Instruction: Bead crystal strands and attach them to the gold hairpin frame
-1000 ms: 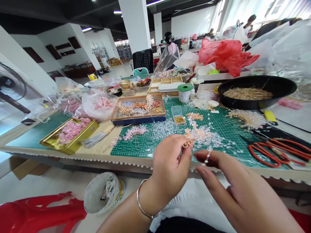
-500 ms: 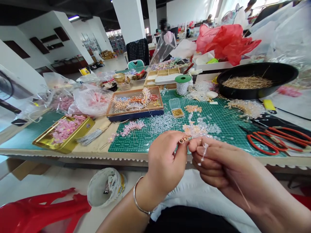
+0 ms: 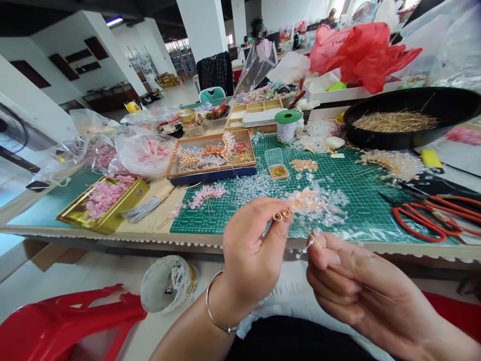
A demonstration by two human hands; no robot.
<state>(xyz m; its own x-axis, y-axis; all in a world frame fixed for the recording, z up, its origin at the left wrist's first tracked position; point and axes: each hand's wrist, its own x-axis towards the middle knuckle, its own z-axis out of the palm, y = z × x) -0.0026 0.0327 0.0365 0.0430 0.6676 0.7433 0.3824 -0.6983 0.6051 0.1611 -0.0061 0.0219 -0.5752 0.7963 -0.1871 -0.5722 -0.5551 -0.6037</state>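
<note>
My left hand [image 3: 252, 245], with a bangle at the wrist, pinches a small piece with gold loops [image 3: 281, 215] between thumb and forefinger; most of it is hidden by the fingers. From there a thin wire runs across to my right hand [image 3: 349, 281]. That hand is closed, its thumb and forefinger gripping the beaded wire [image 3: 310, 243], which carries small clear beads. Just beyond both hands, pale peach flower pieces [image 3: 304, 200] and clear beads [image 3: 336, 215] lie loose on the green cutting mat [image 3: 199, 220].
Red-handled pliers [image 3: 417, 220] lie at right, below a black basin [image 3: 409, 140]. A small box of gold beads [image 3: 278, 172] stands open mid-mat. Left are a tray of hair ornaments [image 3: 212, 175] and a gold tin of pink flowers [image 3: 108, 228]. A bin [image 3: 145, 286] stands below.
My right hand has drawn away to the right and down, so a gap with wire across it now parts the hands. The left hand keeps its pinch. The view has shifted slightly.
</note>
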